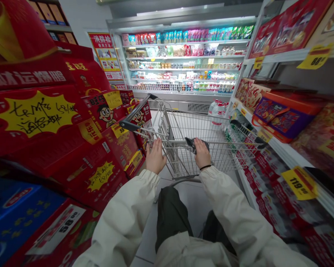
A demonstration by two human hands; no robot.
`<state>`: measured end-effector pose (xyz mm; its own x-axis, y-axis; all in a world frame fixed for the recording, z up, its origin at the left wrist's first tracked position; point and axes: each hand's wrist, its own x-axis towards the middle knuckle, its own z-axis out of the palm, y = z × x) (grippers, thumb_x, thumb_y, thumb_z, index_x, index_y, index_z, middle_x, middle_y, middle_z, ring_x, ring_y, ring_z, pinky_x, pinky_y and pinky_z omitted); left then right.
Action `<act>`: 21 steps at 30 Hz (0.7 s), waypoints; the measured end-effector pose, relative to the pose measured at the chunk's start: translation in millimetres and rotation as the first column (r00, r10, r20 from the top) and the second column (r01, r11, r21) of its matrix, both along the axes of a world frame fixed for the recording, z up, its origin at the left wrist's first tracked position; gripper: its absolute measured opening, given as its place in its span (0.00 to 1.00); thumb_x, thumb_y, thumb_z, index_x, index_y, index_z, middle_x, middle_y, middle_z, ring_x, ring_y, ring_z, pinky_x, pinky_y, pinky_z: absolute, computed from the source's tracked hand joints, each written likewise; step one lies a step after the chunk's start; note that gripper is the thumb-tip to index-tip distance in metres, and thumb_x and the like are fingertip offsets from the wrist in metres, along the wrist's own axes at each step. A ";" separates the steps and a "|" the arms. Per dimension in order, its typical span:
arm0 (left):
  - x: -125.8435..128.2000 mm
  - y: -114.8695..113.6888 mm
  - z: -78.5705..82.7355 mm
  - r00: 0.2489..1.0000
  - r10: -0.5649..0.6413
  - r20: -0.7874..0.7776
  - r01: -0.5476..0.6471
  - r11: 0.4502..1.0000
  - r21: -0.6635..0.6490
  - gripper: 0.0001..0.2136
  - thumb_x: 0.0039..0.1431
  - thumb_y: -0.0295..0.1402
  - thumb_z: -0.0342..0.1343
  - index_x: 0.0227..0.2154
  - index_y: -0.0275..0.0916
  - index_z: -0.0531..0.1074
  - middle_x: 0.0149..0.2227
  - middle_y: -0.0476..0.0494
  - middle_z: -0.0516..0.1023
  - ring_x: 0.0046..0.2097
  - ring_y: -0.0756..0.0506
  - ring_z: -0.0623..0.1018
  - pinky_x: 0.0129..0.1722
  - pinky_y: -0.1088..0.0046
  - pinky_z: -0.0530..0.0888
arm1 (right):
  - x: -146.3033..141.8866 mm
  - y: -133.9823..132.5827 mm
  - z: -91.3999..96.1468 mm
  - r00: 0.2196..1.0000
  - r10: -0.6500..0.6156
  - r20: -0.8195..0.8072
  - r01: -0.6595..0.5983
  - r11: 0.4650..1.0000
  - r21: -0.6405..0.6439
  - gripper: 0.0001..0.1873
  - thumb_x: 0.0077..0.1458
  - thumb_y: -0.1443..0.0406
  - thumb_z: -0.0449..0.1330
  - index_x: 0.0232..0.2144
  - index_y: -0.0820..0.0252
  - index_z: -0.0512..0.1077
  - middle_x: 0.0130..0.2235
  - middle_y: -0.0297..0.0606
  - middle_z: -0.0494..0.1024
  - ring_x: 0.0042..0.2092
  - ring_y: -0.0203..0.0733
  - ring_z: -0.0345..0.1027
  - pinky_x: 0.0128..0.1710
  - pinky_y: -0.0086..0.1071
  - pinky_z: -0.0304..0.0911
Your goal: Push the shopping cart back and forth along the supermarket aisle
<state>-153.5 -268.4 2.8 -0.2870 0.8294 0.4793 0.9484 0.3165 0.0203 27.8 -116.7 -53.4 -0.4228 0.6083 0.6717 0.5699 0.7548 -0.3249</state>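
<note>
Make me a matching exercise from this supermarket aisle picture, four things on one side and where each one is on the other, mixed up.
Things:
1. shopping cart
2. chilled display case
3. red cartoon-face boxes
4. yellow 119 price tag

Places:
A. on a shelf edge at the right
B. stacked along the left of the aisle
C. at the far end of the aisle
D. held by the left hand and right hand

Pairs: 1-D, 2-C, 3-B, 4-A
</note>
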 end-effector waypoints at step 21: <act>9.8 26.3 15.4 0.978 -0.174 -0.114 0.166 0.983 -0.074 0.30 0.55 0.22 0.44 0.63 0.37 0.61 0.66 0.44 0.61 0.71 0.39 0.46 0.68 0.45 0.40 | -58.3 -32.9 -23.9 0.977 0.173 0.127 -0.191 0.972 0.137 0.29 0.59 0.79 0.44 0.59 0.65 0.67 0.61 0.45 0.68 0.64 0.41 0.58 0.66 0.42 0.55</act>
<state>-143.7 -242.0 18.2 -0.0828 0.8911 0.4463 0.9828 0.1472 -0.1117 -30.5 -149.6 -77.2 -0.5957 0.4116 0.6897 0.4451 0.8840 -0.1431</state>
